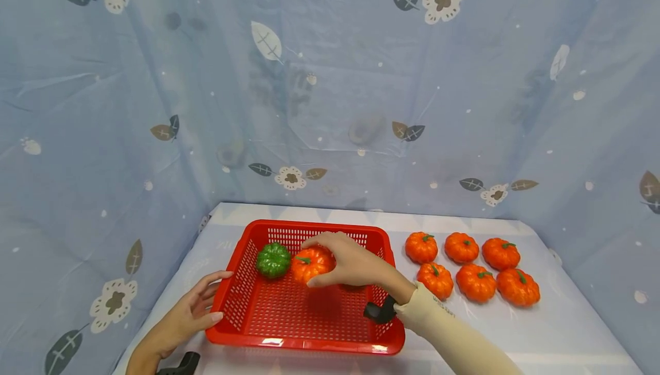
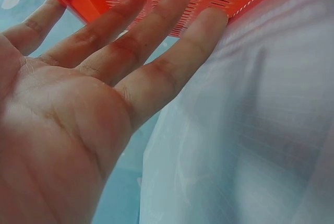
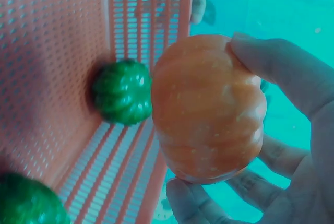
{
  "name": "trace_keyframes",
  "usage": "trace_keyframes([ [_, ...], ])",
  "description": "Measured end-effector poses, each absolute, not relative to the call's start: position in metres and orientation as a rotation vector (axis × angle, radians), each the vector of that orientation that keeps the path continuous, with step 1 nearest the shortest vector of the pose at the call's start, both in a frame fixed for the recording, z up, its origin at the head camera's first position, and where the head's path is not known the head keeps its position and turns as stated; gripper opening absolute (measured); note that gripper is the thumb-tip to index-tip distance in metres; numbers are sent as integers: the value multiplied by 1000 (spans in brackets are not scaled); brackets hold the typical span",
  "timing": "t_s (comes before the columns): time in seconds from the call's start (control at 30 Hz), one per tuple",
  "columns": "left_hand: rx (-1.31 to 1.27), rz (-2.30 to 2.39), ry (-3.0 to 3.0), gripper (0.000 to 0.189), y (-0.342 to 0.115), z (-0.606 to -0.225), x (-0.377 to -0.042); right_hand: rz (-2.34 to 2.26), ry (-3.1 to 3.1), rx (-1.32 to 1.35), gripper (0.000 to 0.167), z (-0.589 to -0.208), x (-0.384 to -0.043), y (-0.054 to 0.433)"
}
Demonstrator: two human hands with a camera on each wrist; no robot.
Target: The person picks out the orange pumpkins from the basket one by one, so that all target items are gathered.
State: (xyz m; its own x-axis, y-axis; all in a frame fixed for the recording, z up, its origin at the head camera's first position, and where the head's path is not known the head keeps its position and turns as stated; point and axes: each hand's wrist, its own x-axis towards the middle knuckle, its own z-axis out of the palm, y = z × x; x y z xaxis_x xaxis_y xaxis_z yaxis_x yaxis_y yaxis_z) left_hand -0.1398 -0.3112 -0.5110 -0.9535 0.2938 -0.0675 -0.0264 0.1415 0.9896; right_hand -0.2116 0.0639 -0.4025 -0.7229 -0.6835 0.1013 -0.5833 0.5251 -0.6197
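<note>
My right hand [image 1: 350,261] grips an orange toy pumpkin [image 1: 312,265] between thumb and fingers, above the red basket [image 1: 309,345]. In the right wrist view the pumpkin [image 3: 209,109] hangs clear of the basket floor. A green pumpkin [image 1: 273,260] sits in the basket's back left part. A second green pumpkin [image 3: 28,203] shows in the right wrist view's lower corner; in the head view my right hand mostly hides it. My left hand [image 1: 183,312] is at the basket's left side, fingers extended; in the left wrist view its fingertips [image 2: 211,20] touch the perforated outer wall.
Several orange pumpkins [image 1: 475,283] stand in two rows on the white table [image 1: 567,329], right of the basket. A blue patterned curtain [image 1: 330,106] encloses the table's back and sides. A black wrist mount [image 1: 380,311] hangs below my right wrist, over the basket's right side.
</note>
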Motion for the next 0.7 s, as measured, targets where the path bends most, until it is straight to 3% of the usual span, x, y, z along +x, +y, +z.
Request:
trace_keyframes([
  [0.7,181,1872,2230,78,-310,-514,-139,-1145,2696,-910,69,-400,-205,135],
])
